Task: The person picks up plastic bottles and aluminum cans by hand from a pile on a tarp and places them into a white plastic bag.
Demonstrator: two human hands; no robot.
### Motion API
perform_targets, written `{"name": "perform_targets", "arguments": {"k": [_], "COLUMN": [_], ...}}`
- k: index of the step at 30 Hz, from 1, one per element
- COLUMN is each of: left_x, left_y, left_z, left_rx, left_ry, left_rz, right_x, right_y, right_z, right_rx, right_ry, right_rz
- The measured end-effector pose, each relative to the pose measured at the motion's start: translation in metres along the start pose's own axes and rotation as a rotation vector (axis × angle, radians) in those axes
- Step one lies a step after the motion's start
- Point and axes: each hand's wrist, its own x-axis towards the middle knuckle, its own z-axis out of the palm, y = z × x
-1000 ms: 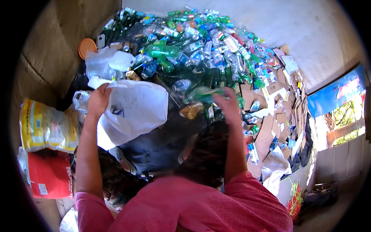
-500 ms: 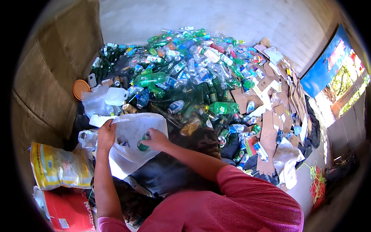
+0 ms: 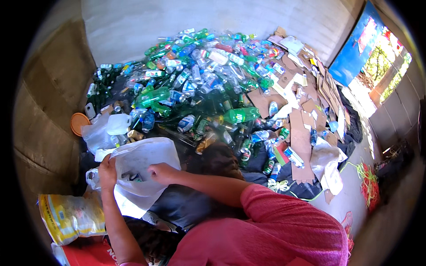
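Between both hands' grip, white bag (image 3: 142, 173)

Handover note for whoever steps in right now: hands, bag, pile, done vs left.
Left hand: grips the left edge of the white plastic bag, holding its mouth open.
Right hand: at the bag's mouth, fingers curled; whether it holds anything cannot be told.
Things: large pile of green and clear plastic bottles lies ahead; flattened brown cardboard to its right.
Done: some dark items show inside the bag.
Left: the pile remains on the floor.
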Motion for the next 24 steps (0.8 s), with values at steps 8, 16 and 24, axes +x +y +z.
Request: {"name": "perform_targets", "arguments": {"k": [8, 16, 24], "left_x": [0.017, 0.035, 0.04], "left_y": [-0.033, -0.08, -0.083], "left_z": [0.023, 0.013, 0.009], "left_rx": [-0.033, -0.024, 0.022], "left_ry": [-0.026, -0.129, -0.213], "left_rz": [0.027, -0.002, -0.046], "right_x": [-0.012, -0.019, -0.022], "right_y": [0.012, -0.005, -0.015], "right_z": [-0.015, -0.032, -0.056], "right_rx": [-0.23, -0.393, -0.38], "right_ry": [-0.061, -0.21, -0.129], "right_rz": [-0.025, 0.03, 0.017]}}
